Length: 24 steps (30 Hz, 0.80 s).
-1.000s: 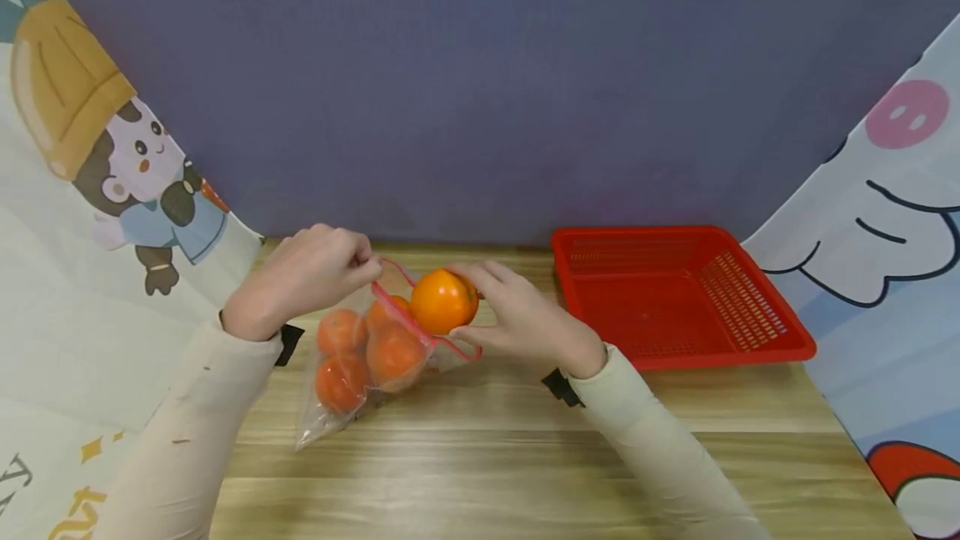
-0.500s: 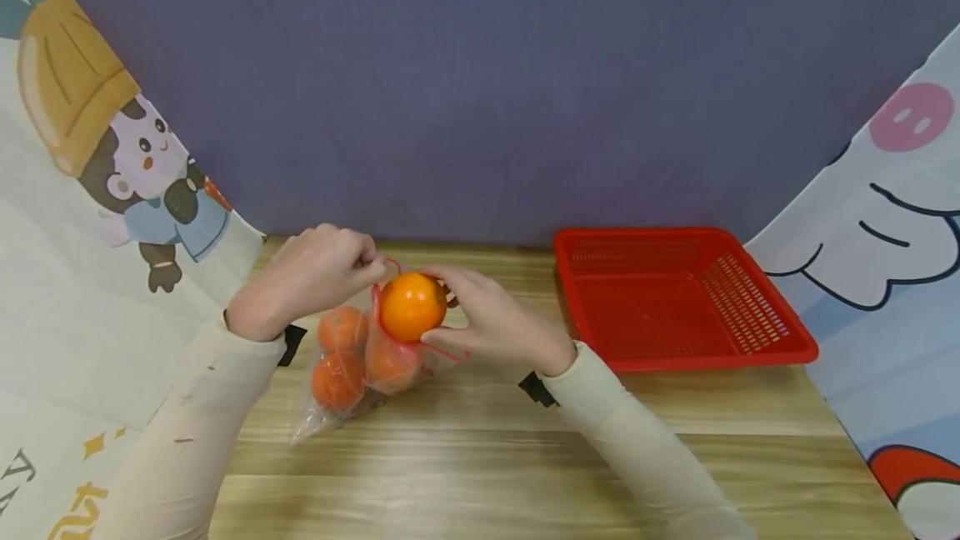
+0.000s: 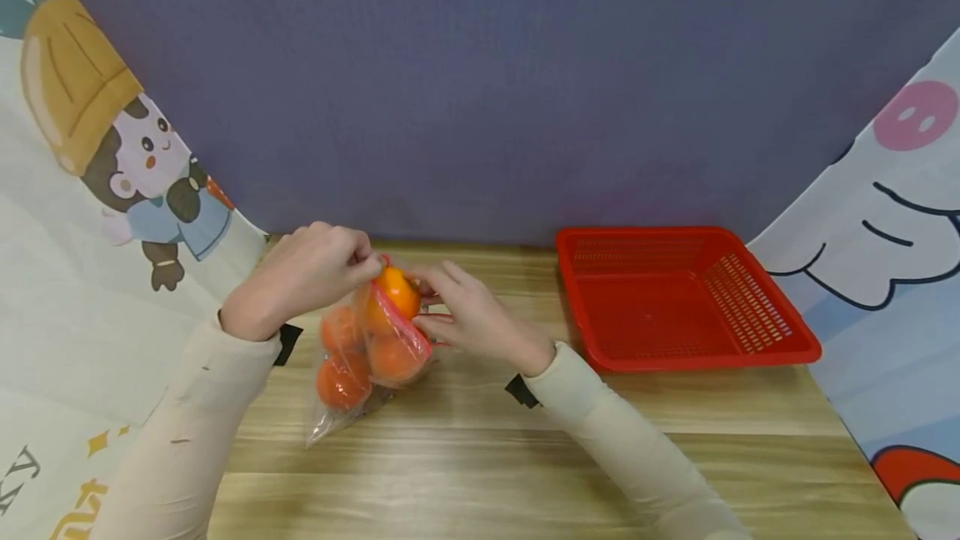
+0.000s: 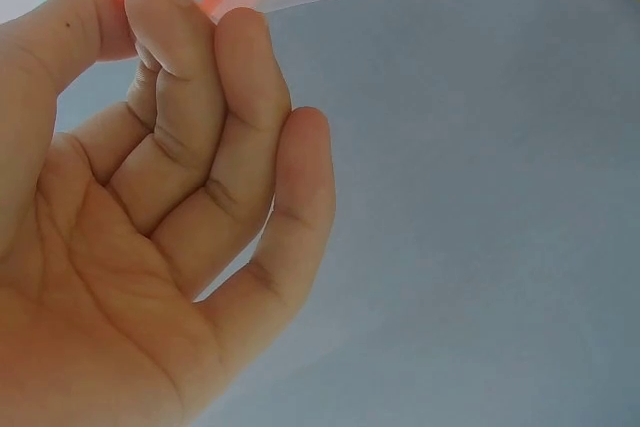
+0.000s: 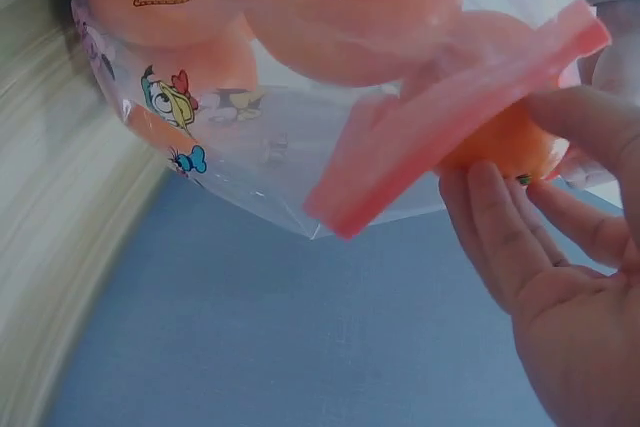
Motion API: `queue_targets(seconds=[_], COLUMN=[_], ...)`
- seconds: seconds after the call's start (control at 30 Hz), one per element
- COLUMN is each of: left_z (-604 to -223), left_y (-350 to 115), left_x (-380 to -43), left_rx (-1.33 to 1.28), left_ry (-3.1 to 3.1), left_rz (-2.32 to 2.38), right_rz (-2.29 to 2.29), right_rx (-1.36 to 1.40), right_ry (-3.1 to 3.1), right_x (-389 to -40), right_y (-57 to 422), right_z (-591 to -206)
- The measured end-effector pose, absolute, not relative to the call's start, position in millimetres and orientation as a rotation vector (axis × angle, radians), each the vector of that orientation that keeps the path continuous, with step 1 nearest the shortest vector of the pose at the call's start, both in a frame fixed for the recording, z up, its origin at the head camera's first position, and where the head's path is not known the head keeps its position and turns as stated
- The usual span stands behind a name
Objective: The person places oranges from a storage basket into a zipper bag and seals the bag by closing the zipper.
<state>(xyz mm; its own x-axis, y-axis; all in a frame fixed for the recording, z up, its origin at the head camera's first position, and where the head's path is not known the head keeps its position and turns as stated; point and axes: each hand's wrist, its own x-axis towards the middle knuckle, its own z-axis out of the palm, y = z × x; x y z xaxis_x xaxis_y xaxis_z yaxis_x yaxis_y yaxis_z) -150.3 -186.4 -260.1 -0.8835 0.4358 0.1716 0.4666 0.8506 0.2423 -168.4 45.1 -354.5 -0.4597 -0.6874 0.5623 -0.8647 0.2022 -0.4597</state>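
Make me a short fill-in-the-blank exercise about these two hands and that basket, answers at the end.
The left hand pinches the rim of a clear plastic ____.
The right hand holds an ____ right at that rim.
The perforated basket is coloured ____.
In the head view, the basket stands to the ____ of both hands.

Missing words: bag; orange; red; right.

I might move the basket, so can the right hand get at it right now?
Probably, yes: nothing seems to stand between the right hand and the basket. But that hand grips an orange at the bag's mouth, so it would likely need to let go first.
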Motion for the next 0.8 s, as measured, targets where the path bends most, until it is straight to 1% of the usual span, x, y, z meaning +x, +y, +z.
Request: queue_targets(seconds=[0.23,0.5,0.8], left_z=[-259,-260,-260], left_y=[-189,-193,-196], left_x=[-149,-148,-146], left_rx=[-0.657,-0.673,-0.688], left_ry=[-2.909,-2.880,-2.828], left_rz=[-0.403,-0.396,-0.392], right_rz=[1.212,0.922,0.816], right_rx=[1.517,1.626,1.727], right_ry=[-2.275,-2.294,-2.317], right_x=[-166,-164,-163], right_y=[47,50,47], right_z=[-352,-349,-349])
